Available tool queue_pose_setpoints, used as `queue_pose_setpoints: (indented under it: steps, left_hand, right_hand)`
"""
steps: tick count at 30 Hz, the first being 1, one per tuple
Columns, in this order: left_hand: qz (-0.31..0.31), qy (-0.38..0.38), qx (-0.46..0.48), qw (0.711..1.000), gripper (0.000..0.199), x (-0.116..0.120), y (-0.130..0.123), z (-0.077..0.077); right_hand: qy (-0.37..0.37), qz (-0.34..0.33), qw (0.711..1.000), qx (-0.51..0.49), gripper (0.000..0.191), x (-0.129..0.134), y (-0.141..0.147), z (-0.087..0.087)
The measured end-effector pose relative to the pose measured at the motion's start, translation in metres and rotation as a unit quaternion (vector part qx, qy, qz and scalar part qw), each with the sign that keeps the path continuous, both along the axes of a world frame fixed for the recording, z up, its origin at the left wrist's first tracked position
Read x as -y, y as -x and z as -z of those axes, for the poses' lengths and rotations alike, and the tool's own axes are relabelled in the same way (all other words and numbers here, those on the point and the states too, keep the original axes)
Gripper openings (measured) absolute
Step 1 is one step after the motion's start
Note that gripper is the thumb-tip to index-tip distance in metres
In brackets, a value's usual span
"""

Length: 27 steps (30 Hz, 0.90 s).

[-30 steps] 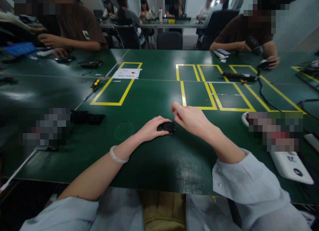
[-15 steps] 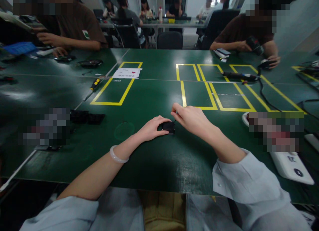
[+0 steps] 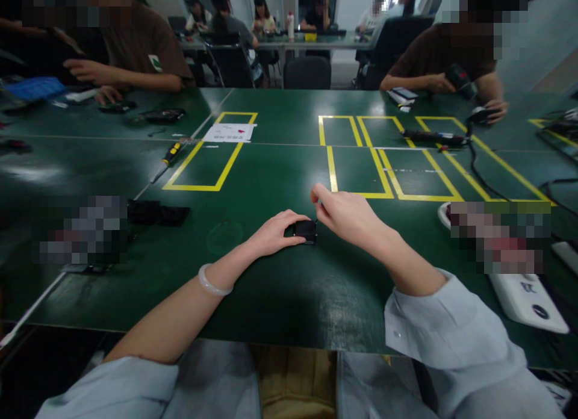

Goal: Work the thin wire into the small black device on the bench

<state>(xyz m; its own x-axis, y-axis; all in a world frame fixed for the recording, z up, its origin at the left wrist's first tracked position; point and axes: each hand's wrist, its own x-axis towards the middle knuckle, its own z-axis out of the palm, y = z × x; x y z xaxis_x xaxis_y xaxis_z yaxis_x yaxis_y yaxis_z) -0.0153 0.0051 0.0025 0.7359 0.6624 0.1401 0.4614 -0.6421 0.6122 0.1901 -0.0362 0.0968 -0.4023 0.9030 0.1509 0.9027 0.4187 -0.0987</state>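
small black boxy part (image 3: 306, 230), left hand (image 3: 272, 233) gripping

The left hand (image 3: 274, 233) covers the near-left side of the small black box (image 3: 306, 230); whatever the right hand (image 3: 347, 216) pinches is too small to tell. Two blurred patches (image 3: 83, 229) hide things on the table (image 3: 280, 286)
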Motion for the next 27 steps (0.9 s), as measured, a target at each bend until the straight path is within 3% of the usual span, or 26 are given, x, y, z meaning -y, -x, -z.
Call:
queue_pose_setpoints:
  steps: [27]
  left_hand:
    - [-0.004,0.0,0.009,1.0,0.044,-0.0015,0.0,0.0049]
  right_hand:
    - [0.01,0.001,1.0,-0.004,0.027,-0.0011,0.0011,0.0012]
